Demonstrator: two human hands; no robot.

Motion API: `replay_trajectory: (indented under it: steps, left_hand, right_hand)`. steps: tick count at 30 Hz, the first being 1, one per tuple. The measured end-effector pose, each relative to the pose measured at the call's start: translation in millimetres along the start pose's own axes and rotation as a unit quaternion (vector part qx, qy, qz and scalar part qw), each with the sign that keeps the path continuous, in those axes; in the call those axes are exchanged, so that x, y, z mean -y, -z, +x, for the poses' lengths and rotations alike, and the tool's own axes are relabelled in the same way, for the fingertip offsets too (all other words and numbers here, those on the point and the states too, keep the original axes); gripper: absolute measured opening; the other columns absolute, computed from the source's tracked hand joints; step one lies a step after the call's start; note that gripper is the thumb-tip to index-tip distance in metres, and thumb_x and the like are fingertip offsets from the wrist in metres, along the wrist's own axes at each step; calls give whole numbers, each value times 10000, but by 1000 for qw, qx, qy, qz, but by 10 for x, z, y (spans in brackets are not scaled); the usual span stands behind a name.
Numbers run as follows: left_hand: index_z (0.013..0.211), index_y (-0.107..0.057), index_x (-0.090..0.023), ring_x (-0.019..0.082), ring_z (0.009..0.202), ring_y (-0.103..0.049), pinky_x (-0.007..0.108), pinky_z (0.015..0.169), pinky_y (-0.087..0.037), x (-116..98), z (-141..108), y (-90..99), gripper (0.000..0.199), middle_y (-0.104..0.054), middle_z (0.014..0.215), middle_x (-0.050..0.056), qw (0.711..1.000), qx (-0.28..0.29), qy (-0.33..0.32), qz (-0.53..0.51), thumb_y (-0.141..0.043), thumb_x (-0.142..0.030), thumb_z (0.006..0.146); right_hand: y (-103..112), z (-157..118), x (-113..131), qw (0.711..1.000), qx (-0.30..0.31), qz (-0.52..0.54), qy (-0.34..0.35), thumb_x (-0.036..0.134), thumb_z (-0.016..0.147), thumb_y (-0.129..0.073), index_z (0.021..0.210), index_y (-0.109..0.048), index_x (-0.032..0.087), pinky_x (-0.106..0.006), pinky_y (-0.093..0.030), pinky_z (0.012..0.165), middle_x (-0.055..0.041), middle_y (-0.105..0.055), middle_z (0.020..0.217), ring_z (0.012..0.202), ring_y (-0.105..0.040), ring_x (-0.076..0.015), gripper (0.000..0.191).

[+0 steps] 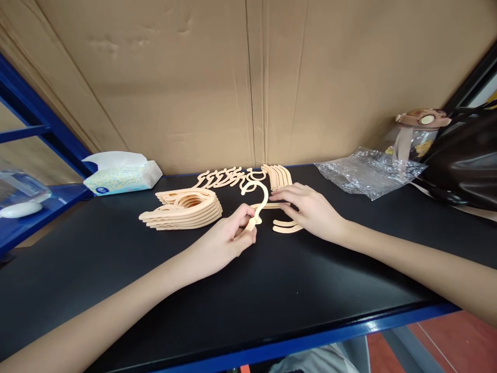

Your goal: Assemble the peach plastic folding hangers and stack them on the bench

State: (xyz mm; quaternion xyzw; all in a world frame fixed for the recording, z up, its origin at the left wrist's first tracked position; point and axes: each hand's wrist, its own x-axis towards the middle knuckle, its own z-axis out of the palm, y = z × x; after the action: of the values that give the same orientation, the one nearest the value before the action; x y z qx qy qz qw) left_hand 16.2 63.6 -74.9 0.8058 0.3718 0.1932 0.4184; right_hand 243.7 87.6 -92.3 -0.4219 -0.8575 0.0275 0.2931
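My left hand (233,230) is closed, pinching a beige plastic hanger hook (265,196) by its lower end, with the curve pointing up. My right hand (310,211) reaches over loose curved hanger arms (286,228), its fingers stretched out. Its fingertips are at the end of a straight beige piece (267,205); whether they touch it I cannot tell. Left of my left hand lies a stack of folded beige hangers (186,215). Behind the hands is a row of small hook pieces (219,177), with a bundle of curved arms (277,177) to its right.
The black tabletop (248,311) has a blue front edge. A tissue pack (122,176) stands at the back left. Crumpled clear plastic (368,171), a drinking bottle (421,134) and a dark bag (462,160) are at the right. A cardboard wall (194,77) closes the back.
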Motion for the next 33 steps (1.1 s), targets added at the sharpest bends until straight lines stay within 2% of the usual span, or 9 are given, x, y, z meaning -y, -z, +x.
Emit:
replay_trajectory:
  steps: [2, 5, 10, 15, 24, 29, 33]
  left_hand:
    - [958, -386, -222, 68, 536, -426, 162, 425, -354, 8, 14, -7, 114, -489, 772, -43, 998, -2, 27, -60, -390, -327, 913]
    - [895, -443, -196, 93, 598, -480, 154, 377, -373, -4, 36, -13, 234, -516, 818, -7, 992, -9, 67, -110, -453, -430, 885]
    - [871, -576, -154, 154, 777, -577, 216, 542, -514, -54, 46, 14, 262, -604, 872, 38, 977, -18, 128, -170, -593, -409, 812]
    - [898, -645, -156, 182, 890, -610, 258, 684, -535, -57, 17, 54, 263, -666, 933, 54, 961, -23, 175, -214, -654, -391, 781]
    - [881, -676, -142, 190, 918, -644, 264, 770, -510, -30, 11, 61, 264, -706, 941, 73, 957, -9, 180, -228, -682, -381, 768]
    - [859, -673, -141, 175, 909, -652, 234, 760, -510, -26, 13, 48, 209, -706, 948, 66, 956, -10, 176, -235, -675, -338, 786]
    - [858, -642, -159, 170, 906, -653, 248, 761, -525, -35, 27, 55, 183, -682, 1045, 57, 953, -30, 167, -250, -648, -337, 813]
  right_hand:
    - [-23, 11, -30, 998, 35, -42, 7, 202, 919, -445, 1030, -628, 221, -376, -407, 869, -37, -666, 1068, 1021, -579, -215, 215]
    - [-43, 23, -50, 997, 44, -66, -7, 192, 902, -497, 1000, -631, 215, -354, -405, 825, -19, -687, 999, 942, -610, -195, 168]
    - [-42, 28, -45, 997, 21, -69, -7, 155, 903, -482, 991, -607, 200, -339, -408, 810, -18, -684, 989, 904, -616, -178, 159]
    - [-42, 21, -14, 997, 9, -73, -4, 140, 918, -426, 1029, -579, 177, -362, -437, 813, -53, -673, 1020, 946, -600, -206, 192]
    - [-84, -15, -48, 999, -35, 22, -23, 65, 892, -335, 1144, -512, 175, -339, -478, 821, -79, -612, 1132, 989, -588, -189, 327]
    - [-73, -28, -27, 997, -42, 59, -31, 97, 901, -321, 1145, -496, 174, -307, -471, 768, -77, -598, 1112, 895, -604, -163, 310]
    - [-36, -32, 19, 995, -45, 66, -66, 186, 946, -302, 1131, -496, 196, -282, -441, 725, -46, -616, 1005, 821, -589, -148, 268]
